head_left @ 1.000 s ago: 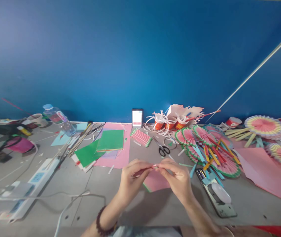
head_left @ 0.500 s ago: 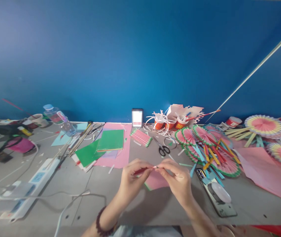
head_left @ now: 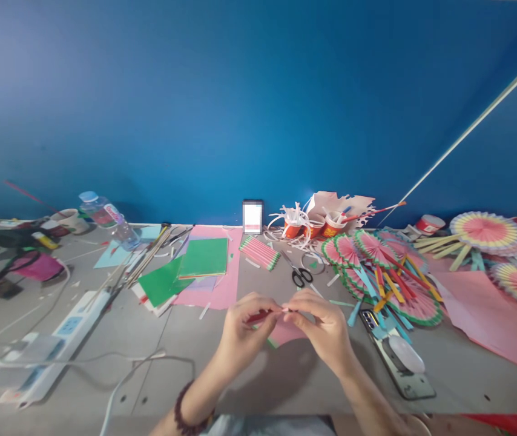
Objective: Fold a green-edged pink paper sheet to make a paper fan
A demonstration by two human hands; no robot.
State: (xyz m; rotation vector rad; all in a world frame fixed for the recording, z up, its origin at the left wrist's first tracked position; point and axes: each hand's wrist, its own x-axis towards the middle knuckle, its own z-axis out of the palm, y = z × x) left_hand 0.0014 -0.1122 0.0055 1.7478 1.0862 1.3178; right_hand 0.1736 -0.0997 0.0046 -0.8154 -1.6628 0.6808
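Observation:
A sheet of pink paper (head_left: 287, 333) with a green edge hangs between my hands above the grey table. My left hand (head_left: 250, 321) pinches its upper edge with thumb and forefinger. From the other side, my right hand (head_left: 321, 321) pinches the same edge, the two sets of fingertips almost touching. My fingers hide much of that edge. Beyond the hands lie a pink-and-green striped pleated paper (head_left: 260, 252) and black-handled scissors (head_left: 302, 277).
Green paper sheets (head_left: 204, 257) lie left of centre on pink paper. Several pleated paper fans (head_left: 488, 233) are at the right, near a phone (head_left: 415, 387). Red paper cups (head_left: 332, 229) stand by the blue wall. A power strip (head_left: 54, 357) and cables occupy the left.
My right hand has shifted slightly left, bringing the fingertips closer together. The pink paper has tilted a little; both hands still pinch it.

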